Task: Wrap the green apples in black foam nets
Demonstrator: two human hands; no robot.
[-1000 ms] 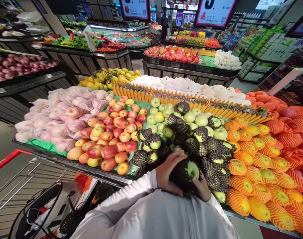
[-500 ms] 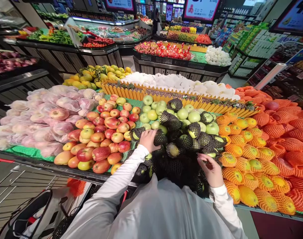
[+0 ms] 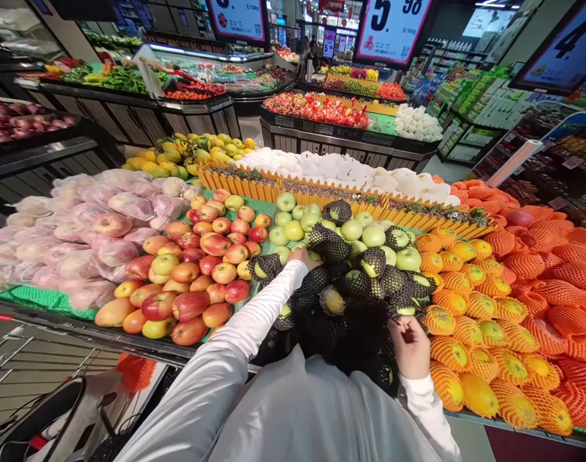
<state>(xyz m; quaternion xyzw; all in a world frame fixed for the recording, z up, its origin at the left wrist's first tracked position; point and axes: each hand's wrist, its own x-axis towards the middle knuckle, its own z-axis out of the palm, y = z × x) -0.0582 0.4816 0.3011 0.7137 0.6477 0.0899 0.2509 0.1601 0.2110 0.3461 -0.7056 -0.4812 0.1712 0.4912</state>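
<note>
My left hand (image 3: 304,258) reaches into the green apples (image 3: 352,230), beside a green apple (image 3: 314,256) at its fingertips. Its fingers are partly hidden, so I cannot tell how they close. Around it lie apples in black foam nets (image 3: 327,242). Lower right, my right hand (image 3: 410,346) has its fingers curled in at the edge of a dark heap of black foam nets (image 3: 367,321), and they seem pinched on one. A netted green apple (image 3: 404,307) sits just above that hand.
Red apples (image 3: 190,303) lie to the left, beyond them bagged pinkish fruit (image 3: 114,228). Orange-netted fruit (image 3: 497,324) fills the right. A yellow picket divider (image 3: 331,192) runs behind the apples. A shopping cart (image 3: 20,359) stands lower left.
My left hand has moved farther up and to the right, from a netted apple to the green apples. My right hand has dropped slightly and its fingers have curled in. The view has tilted up.
</note>
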